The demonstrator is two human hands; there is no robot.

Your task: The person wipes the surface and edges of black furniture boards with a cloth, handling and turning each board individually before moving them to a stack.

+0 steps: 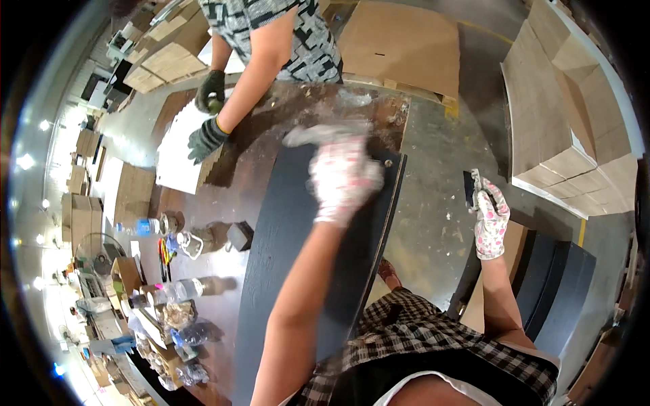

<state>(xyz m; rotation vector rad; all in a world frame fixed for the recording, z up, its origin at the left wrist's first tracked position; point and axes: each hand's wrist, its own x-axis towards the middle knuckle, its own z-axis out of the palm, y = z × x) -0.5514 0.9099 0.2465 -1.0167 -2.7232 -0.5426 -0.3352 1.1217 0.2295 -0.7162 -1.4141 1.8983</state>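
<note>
My left hand (344, 176), in a white glove with pink dots, is smeared by motion over the far part of a long black board (284, 223). A pale greyish rag (305, 135) shows at its fingers, blurred too. Off the board's right side, above the floor, my right hand (491, 227) wears a matching glove. Its fingers are closed round a small black flat-bladed scraper (468, 189) with whitish smears along it. The board lies on a brown worktable (213, 264).
Across the table a co-worker's dark-gloved hands (208, 139) touch a stack of white panels (181, 152). Bottles (179, 291), pliers (164, 257) and a dark block (240, 236) stand at left. Stacked cartons (552, 108) and black panels (555, 284) are on the right.
</note>
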